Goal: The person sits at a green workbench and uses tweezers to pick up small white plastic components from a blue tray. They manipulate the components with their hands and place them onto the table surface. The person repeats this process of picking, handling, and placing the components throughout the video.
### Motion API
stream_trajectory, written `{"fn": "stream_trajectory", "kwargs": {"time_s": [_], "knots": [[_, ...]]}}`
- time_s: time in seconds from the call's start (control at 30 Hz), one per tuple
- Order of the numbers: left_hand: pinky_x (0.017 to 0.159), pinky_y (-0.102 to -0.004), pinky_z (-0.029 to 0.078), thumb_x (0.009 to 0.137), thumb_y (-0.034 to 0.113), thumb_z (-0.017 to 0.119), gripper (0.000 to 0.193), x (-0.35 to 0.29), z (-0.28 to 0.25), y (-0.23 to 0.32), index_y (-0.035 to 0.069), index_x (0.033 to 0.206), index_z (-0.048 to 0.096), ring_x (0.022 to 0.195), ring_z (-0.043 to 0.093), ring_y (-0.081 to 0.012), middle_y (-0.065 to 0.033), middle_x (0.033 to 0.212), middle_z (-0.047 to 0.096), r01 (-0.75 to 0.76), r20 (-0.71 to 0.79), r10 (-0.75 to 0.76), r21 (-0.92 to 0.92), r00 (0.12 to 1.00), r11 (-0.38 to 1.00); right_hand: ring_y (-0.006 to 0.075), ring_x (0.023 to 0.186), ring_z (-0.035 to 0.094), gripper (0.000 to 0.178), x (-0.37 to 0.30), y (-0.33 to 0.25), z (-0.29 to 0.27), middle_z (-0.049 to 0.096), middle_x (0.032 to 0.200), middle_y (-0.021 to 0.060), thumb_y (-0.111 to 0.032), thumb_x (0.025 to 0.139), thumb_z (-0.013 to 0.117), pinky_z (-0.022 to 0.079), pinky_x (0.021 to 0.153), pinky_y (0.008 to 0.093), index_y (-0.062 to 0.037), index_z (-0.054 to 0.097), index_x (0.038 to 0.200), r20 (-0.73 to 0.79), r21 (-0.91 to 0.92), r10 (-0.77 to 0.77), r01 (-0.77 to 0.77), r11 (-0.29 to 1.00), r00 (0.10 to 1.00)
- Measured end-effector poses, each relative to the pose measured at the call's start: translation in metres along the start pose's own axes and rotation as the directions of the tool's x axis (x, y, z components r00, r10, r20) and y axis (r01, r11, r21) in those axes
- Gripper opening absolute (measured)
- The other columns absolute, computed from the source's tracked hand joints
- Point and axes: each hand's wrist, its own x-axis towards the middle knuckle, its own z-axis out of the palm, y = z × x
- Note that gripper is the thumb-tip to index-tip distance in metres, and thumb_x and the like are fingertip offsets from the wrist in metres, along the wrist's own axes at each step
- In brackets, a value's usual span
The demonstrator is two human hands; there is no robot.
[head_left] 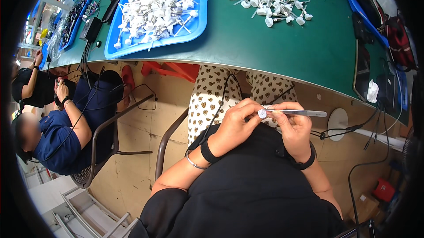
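Above my lap, my left hand is closed, pinching a small white part with a rounded head between thumb and fingertips. My right hand grips metal tweezers, their rear end sticking out to the right and their tips close to the white part. Whether the tips touch it I cannot make out. Both hands are in front of the table's near edge. On the table, a blue tray is heaped with similar white-headed parts with thin stems, and a loose pile of them lies to its right.
The green tabletop curves across the front. At the right lie a dark flat device, a crumpled white tissue and cables. To the left, a person in dark blue sits on a brown-framed chair. A cable hangs at the lower right.
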Motion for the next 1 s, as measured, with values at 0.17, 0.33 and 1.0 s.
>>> {"fn": "stream_trajectory", "kwargs": {"time_s": [0.17,0.33,1.0], "knots": [[0.067,-0.0295,0.054,0.093,0.002,0.073,0.008,-0.0005,0.0000,-0.0015,0.000,0.101,0.073,0.081,0.067,-0.0191,-0.0099,0.096,0.070,-0.020,0.002,0.020,0.019,1.000,1.000,0.0172,0.094,0.073,0.010,-0.0004,0.0006,-0.0003,0.073,0.100,0.0117,0.001,0.099,0.065,0.061,0.084,0.0280,0.0074,0.065,0.107,-0.001,-0.007,0.007,-0.007,1.000,1.000],[0.067,-0.0293,0.054,0.093,0.002,0.073,0.008,-0.0002,0.0001,0.0020,-0.001,0.101,0.073,0.081,0.067,-0.0188,-0.0099,0.096,0.070,-0.014,0.000,0.014,0.014,1.000,1.000,0.0179,0.096,0.073,0.009,-0.0009,-0.0004,0.0002,0.073,0.101,0.0129,0.002,0.100,0.064,0.061,0.085,0.0282,0.0075,0.064,0.107,-0.004,0.027,0.024,-0.024,0.999,1.000],[0.070,-0.0305,0.054,0.092,0.003,0.073,0.007,-0.0018,0.0029,-0.0001,-0.001,0.098,0.073,0.083,0.067,-0.0205,-0.0101,0.096,0.070,0.012,-0.006,-0.012,0.002,1.000,1.000,0.0163,0.080,0.073,0.007,0.0002,0.0016,-0.0049,0.074,0.090,0.0101,-0.002,0.097,0.069,0.058,0.071,0.0283,0.0028,0.068,0.101,0.068,-0.310,-0.117,0.132,0.942,0.991]]}}
